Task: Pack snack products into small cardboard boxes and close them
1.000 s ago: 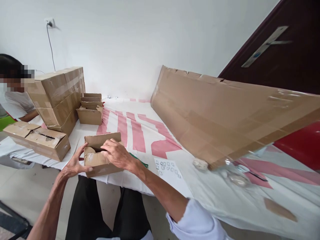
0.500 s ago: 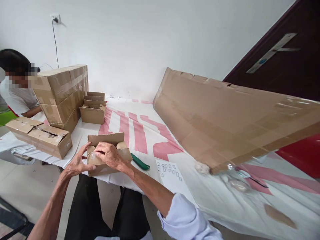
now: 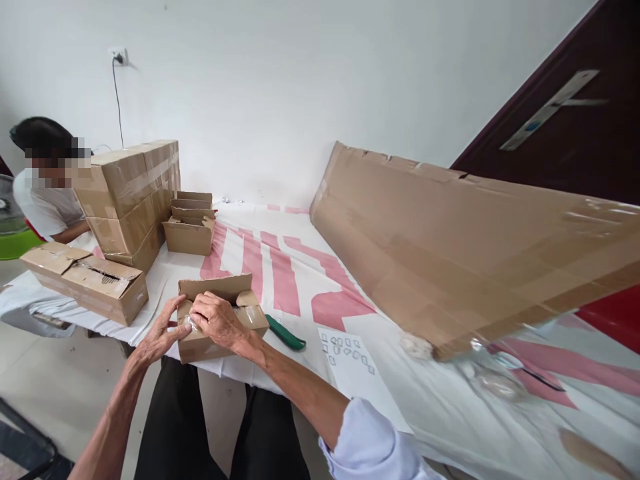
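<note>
A small open cardboard box [image 3: 235, 313] sits at the near edge of the table. My left hand [image 3: 159, 337] grips the box's left end, thumb pressed on its front. My right hand [image 3: 216, 319] lies over the box's left top with fingers curled, pinching a small clear plastic piece [image 3: 189, 323] at the opening. What lies inside the box is hidden by my hands. Just right of the box, a green-handled tool [image 3: 285, 333] rests on the white and red sheet.
A printed paper sheet [image 3: 350, 357] lies right of the tool. A large flat cardboard panel [image 3: 450, 247] leans across the right side. Stacked sealed boxes [image 3: 133, 197], several small open boxes [image 3: 190, 223] and a long box [image 3: 85, 280] stand at left, where another person [image 3: 47, 193] sits.
My right hand came out of the box opening and now pinches a clear plastic piece at its left top. The green tool, hidden behind my arm before, is now in view.
</note>
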Available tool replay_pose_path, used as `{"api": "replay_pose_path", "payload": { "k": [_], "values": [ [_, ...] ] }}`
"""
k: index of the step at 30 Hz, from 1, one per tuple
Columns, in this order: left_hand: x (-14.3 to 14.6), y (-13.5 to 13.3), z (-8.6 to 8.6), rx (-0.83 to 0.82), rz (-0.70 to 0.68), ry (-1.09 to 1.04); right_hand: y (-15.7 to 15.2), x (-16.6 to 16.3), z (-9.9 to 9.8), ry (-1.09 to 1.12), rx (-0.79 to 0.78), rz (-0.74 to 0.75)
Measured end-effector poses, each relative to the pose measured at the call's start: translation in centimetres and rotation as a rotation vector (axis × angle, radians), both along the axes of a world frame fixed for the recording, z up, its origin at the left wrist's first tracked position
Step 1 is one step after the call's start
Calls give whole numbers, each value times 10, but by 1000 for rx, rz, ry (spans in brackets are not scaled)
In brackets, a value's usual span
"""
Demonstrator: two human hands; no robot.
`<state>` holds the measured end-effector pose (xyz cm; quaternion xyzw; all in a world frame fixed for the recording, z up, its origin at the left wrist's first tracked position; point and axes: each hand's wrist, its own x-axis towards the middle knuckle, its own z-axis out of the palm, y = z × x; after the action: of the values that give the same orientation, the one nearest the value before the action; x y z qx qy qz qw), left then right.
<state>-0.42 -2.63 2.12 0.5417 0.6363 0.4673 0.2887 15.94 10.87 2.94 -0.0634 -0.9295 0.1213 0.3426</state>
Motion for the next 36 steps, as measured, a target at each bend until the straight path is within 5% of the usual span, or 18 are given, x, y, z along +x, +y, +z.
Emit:
{"api": "replay_pose_path", "payload": {
  "k": [6, 16, 30, 36],
  "values": [
    [3, 3, -8, 76, 27, -7, -6, 2, 3, 81, 56, 5],
    [8, -5, -19, 118, 65, -85, -7, -5, -7, -97, -247, -66],
    [23, -8, -25, 203, 80, -104, -16, -1, -10, 127, 251, -4],
    [28, -8, -23, 226, 98, -72, -19, 3, -7, 157, 310, -1]
  ]
}}
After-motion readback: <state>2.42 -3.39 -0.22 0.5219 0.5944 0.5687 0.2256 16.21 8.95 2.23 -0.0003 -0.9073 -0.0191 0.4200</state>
